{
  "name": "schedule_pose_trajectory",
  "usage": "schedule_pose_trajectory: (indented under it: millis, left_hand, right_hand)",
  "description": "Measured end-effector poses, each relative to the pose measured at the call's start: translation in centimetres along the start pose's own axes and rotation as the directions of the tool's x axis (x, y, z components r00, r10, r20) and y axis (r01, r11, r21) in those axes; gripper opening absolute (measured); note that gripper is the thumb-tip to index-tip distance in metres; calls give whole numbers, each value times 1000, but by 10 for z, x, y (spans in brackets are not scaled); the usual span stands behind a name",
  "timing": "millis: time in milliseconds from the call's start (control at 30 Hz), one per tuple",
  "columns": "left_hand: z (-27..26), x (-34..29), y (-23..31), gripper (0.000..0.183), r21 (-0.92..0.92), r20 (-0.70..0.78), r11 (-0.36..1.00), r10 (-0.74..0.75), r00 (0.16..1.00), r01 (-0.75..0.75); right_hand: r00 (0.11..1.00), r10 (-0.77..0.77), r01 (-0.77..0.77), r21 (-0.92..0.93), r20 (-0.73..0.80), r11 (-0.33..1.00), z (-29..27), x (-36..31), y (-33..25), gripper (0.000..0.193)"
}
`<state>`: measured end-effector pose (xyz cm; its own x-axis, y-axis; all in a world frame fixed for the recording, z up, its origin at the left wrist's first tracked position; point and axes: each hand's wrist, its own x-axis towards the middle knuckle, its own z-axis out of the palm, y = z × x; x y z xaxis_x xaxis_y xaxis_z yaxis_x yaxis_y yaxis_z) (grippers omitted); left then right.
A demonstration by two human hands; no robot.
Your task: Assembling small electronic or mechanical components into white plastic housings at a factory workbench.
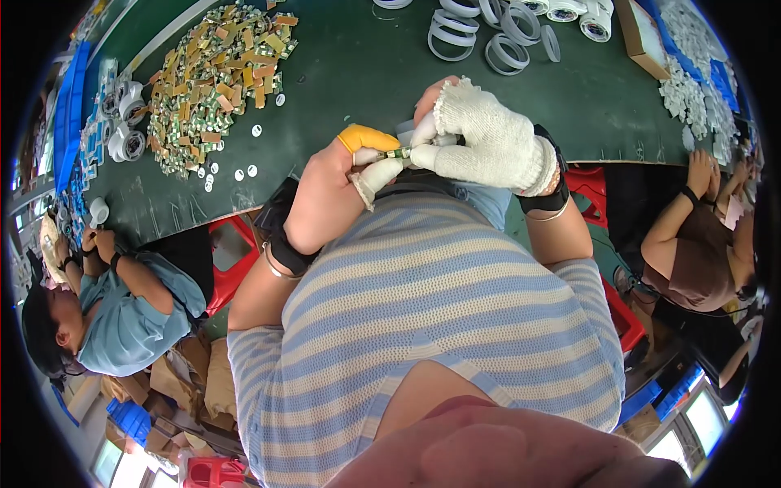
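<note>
Close in front of my body, both hands meet over a small green circuit board [395, 153]. My left hand [329, 191] is closed in a pinch on it, with a yellow finger cover and white covers on the fingertips. My right hand [488, 142], in a white knitted glove with the fingertips out, pinches the board's other end. Part of a grey round piece [405, 128] shows just behind the fingers; the right hand hides the rest of it.
A heap of small circuit boards [215, 81] lies on the green table [350, 73] at left, with white round stickers [239, 175] nearby. White rings [451, 37] and white camera housings [596, 20] stand at the back. An open carton [641, 41] is at right. Co-workers sit on both sides.
</note>
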<state>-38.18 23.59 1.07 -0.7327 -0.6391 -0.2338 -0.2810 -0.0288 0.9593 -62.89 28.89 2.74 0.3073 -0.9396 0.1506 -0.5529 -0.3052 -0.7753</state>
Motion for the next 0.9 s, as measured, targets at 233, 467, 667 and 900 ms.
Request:
schedule_pose_trajectory:
  millis: [233, 467, 667, 900]
  left_hand:
    - [1, -5, 3, 26, 4, -66, 1000, -6, 998, 6]
    - [-2, -8, -2, 26, 10, -89, 999, -35, 995, 36]
    - [0, -9, 1, 20, 114, -153, 981, 176, 972, -159]
    - [-5, -13, 9, 17, 314, -139, 919, 293, 946, -238]
  right_hand:
    - [998, 37, -37, 4, -46, 999, 2, 1, -8, 8]
    - [989, -29, -11, -268, -146, 963, 10, -3, -19, 10]
    - [983, -180, 167, -277, -24, 946, 3, 8, -7, 15]
    - [973, -225, 227, -56, 42, 972, 7, 23, -3, 15]
